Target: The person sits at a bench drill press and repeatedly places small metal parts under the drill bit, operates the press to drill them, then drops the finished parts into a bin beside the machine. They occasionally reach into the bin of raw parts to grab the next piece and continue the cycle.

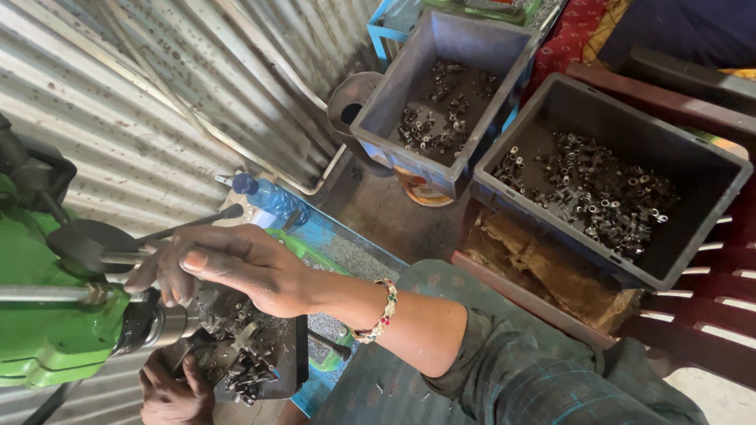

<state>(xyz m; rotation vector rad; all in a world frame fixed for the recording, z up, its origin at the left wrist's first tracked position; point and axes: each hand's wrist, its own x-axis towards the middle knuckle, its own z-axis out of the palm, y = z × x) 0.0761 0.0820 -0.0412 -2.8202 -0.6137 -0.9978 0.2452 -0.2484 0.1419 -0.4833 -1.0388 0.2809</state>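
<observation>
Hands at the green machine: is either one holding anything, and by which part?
The right hand grips the machine's metal lever along its shaft. The left hand rests among small metal parts; whether it holds one cannot be told.

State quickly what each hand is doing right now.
Left hand: on small metal parts under the drill; grip unclear.
Right hand: closed on the lever.

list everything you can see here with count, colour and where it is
crates: 2, grey, upper right, each holding small metal parts
drill press: 1, green, left edge
lever handle: 1, dark, by the upper hand
bottle: 1, blue, against the corrugated metal wall
work plate: 1, dark, under the drill, strewn with parts
bracelet: 1, beaded, on the wrist
right hand: on the press handle
left hand: bottom, at the parts under the drill
</observation>
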